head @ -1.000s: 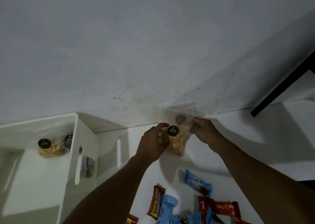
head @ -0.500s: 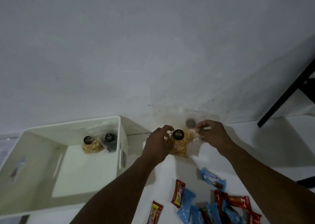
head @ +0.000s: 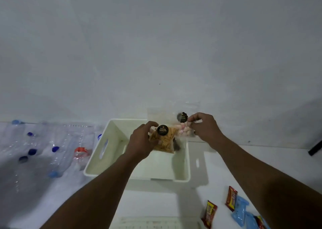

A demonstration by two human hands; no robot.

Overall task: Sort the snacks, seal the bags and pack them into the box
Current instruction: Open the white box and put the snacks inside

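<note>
Over the far end of the white box (head: pixel 181 179), the left hand (head: pixel 140 141) is gripping a clear stick-snack bag (head: pixel 164 142), fingers and thumb curling round its left side. The bag is hanging roughly upright, with orange-yellow sticks bulging in the lower part. A round black sticker (head: pixel 163 130) with small gold lettering is sitting near its top. Its lower edge is dipping between the box walls; contact with the box floor cannot be told.

Just to its right, the right hand (head: pixel 204 128) is pinching a second clear bag (head: pixel 183 132) between thumb and fingertips. The pinch is beside that bag's own black label (head: pixel 183 117). Pale pink rounded pieces are showing through the plastic. This bag is hovering above the box's far right corner. Blur is hiding whether the two bags touch.

A dark item (head: pixel 176 144) is lying in the box behind the sticks, too dim to name. The box is standing open-topped on the white table (head: pixel 148 199), a slot handle (head: pixel 103 148) showing in its left wall.

Red wrapped bars (head: pixel 230 198) and blue packets (head: pixel 241 209) are lying on the table at front right. Clear plastic bottles (head: pixel 55 152) with blue caps are lying to the left of the box.
</note>
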